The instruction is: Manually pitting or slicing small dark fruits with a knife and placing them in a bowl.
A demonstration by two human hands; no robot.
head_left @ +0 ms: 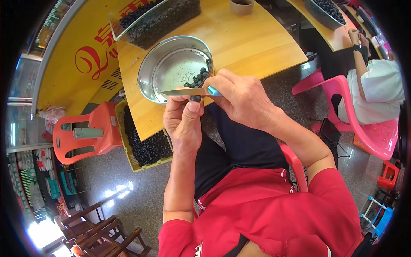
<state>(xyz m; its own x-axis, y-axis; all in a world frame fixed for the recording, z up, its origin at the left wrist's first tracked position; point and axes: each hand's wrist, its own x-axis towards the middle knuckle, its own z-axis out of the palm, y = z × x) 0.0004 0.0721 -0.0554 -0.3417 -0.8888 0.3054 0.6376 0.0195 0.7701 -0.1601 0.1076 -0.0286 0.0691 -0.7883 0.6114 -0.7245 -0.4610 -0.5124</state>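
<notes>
My left hand point(184, 120) pinches a dark round fruit point(195, 98) between thumb and fingers, over the near edge of the metal bowl. In my right hand point(242, 96) is a knife point(184, 92) with a light blue handle. Its blade points left and lies just above the fruit; whether it touches the skin is hard to tell. The round metal bowl point(150, 62) stands on the wooden table. Several dark round fruits point(199, 78) and small dark bits lie inside it, toward the right.
Behind the bowl, a clear tub point(124, 34) holds many dark fruits. A brown cup point(242, 6) stands on the table point(257, 47). Left of my legs are a yellow crate point(132, 160) of dark fruits and an orange chair point(85, 132). Another person point(376, 85) sits right on a pink chair point(355, 115).
</notes>
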